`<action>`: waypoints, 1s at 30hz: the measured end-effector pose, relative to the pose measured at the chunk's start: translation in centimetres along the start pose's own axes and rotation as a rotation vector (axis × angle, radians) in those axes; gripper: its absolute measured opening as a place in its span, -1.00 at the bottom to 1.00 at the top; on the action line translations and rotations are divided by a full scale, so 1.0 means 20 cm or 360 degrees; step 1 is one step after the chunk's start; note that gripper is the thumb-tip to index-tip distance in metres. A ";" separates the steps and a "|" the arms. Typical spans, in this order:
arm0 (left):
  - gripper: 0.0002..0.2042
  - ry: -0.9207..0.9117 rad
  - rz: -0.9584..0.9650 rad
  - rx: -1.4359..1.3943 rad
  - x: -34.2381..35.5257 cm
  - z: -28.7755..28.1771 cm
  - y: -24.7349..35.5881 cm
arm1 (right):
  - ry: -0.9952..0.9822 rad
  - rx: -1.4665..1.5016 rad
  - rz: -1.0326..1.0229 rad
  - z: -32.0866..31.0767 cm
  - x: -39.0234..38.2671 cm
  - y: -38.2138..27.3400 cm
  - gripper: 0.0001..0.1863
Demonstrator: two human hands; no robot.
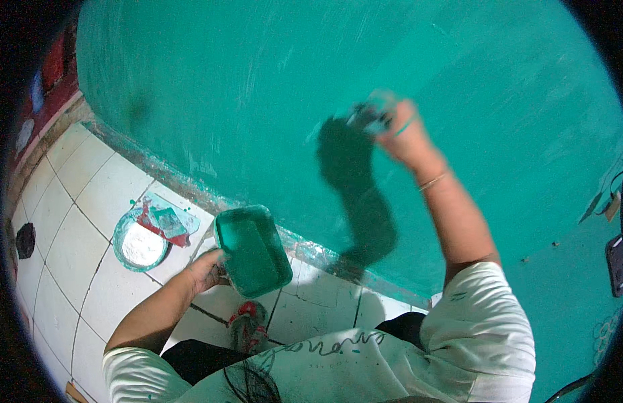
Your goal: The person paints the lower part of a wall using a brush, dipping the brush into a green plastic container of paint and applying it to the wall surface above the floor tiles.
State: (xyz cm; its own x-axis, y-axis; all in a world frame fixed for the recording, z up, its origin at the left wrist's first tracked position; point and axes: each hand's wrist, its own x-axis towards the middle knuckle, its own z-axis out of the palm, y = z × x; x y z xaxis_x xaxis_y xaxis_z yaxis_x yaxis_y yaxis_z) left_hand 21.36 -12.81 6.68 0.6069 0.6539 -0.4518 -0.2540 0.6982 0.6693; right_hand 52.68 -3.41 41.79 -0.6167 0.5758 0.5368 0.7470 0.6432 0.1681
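Observation:
My left hand grips the near left side of a rectangular paint tray, coated in green inside, held above the floor. Up at the green wall, my right hand is closed around a small dark-and-pale tool; motion blur hides its kind. The tool is close to the painted surface, though I cannot tell whether it touches. A dark shadow of the hand and arm falls on the wall beneath and to the left.
Left of the tray, a round tub with white contents stands on the white tiled floor. A paint-smeared red and pale green flat piece lies across its rim. A dark lump sits at far left; a phone-like object appears at far right.

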 end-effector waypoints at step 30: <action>-0.44 -0.0030 -0.0021 -0.0033 0.07 -0.03 -0.04 | 0.0703 -0.0909 -0.0405 -0.19 0.54 0.26 -0.64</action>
State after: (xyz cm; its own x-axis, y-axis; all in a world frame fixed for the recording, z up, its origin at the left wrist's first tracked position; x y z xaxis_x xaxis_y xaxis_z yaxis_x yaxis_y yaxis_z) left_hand 21.90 -12.33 5.19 0.6243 0.6392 -0.4491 -0.2615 0.7127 0.6509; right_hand 50.89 4.18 51.67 -0.7198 0.1123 0.6850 0.6819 0.2990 0.6675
